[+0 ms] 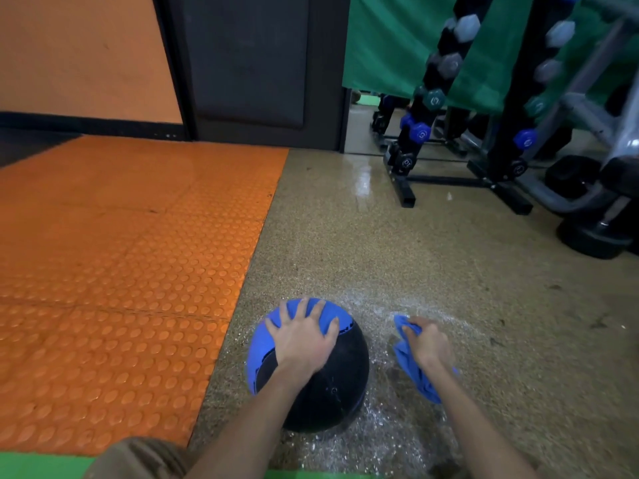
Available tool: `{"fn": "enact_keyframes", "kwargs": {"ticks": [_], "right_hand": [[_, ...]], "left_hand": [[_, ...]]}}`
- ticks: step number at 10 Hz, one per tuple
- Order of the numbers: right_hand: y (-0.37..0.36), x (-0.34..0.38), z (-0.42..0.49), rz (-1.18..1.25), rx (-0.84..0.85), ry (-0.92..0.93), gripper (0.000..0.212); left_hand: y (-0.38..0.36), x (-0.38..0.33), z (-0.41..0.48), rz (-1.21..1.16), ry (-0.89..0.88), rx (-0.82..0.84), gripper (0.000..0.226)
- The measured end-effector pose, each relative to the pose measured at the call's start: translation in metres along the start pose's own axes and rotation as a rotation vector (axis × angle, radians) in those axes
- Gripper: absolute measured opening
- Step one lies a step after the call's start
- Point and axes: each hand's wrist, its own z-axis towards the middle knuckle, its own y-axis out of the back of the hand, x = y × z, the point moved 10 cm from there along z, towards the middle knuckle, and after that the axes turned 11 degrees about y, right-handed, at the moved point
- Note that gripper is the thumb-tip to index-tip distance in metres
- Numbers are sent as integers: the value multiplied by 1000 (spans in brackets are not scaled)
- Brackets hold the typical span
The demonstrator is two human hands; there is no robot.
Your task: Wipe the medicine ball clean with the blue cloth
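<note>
Medicine ball (321, 388) under one palm, blue cloth (416, 375) beside it

We rest our left hand (302, 335) flat on top of the medicine ball, fingers spread across its blue panel. The ball sits on the speckled floor (397, 243), near us, just right of the orange studded mat (121, 271). Our right hand (427, 344) is right of the ball and apart from it, fingers curled around the bunched blue cloth, whose loose end trails back under the wrist. A dumbbell rack (415, 115) stands at the far right.
</note>
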Motion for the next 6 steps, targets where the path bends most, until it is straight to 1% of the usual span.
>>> {"fn": "enact_keyframes", "kwargs": {"ticks": [1,2,3,4,5,6], "right_hand": [[2,-2,-3,-20,-2,-18,27],[0,-3,-4,-20,32,-1,32],[-9,-3,-6,-81,171,5,56],[-2,-1,-15,-138,219,-39,67],[30,5,-35,-117,165,-9,64],[43,-59,-63,-201,169,-40,81]], "left_hand": [[-2,-4,-4,15,-11,5,57],[-5,-6,-13,22,-22,4,58],[-6,-9,-22,56,-43,28,59],[-12,-11,-24,60,-75,115,62],[11,-18,-31,-22,-109,128,64],[49,24,-49,-174,-82,-73,64]]}}
